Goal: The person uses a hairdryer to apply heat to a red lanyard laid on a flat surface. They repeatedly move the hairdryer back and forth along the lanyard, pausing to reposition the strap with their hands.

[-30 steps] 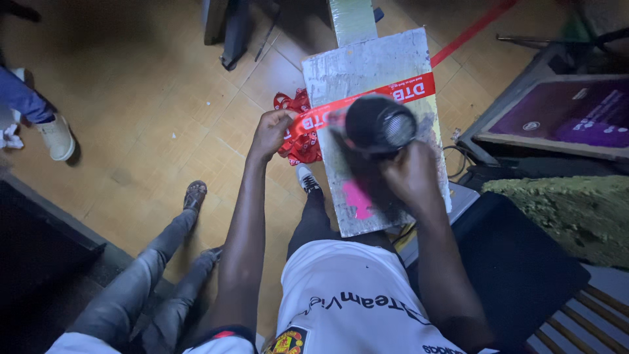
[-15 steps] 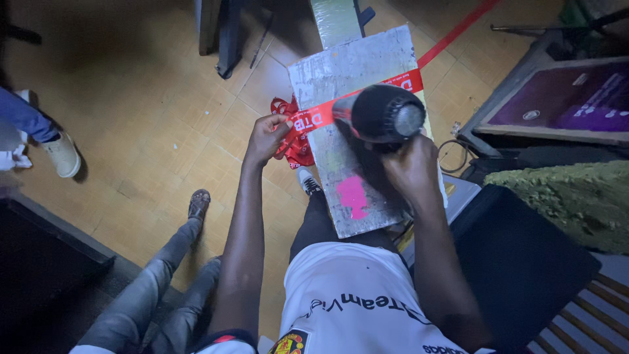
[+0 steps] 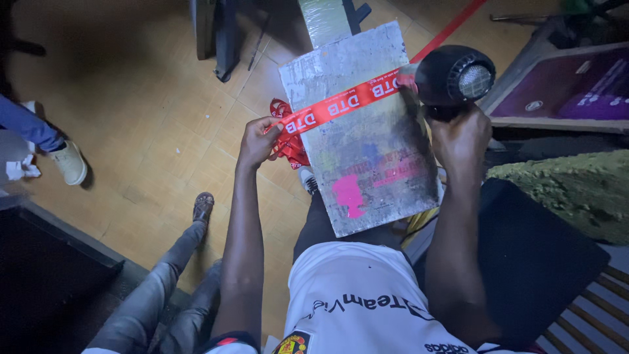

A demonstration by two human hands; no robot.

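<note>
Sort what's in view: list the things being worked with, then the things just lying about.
In use: left hand, red printed ribbon, grey paint-stained board, right hand, black hair dryer.

Lying about: red ribbon heap, purple framed panel, green mossy slab.

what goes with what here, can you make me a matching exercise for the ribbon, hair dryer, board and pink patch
Things:
1. red ribbon
2. black hair dryer
3. grey board
4. pink patch

Places:
a. gripped in the right hand
b. resting on the person's lap
c. stretched across the board, one end pinched by the left hand
d. on the board's lower part

Pairs: 1-c, 2-a, 3-b, 4-d
</note>
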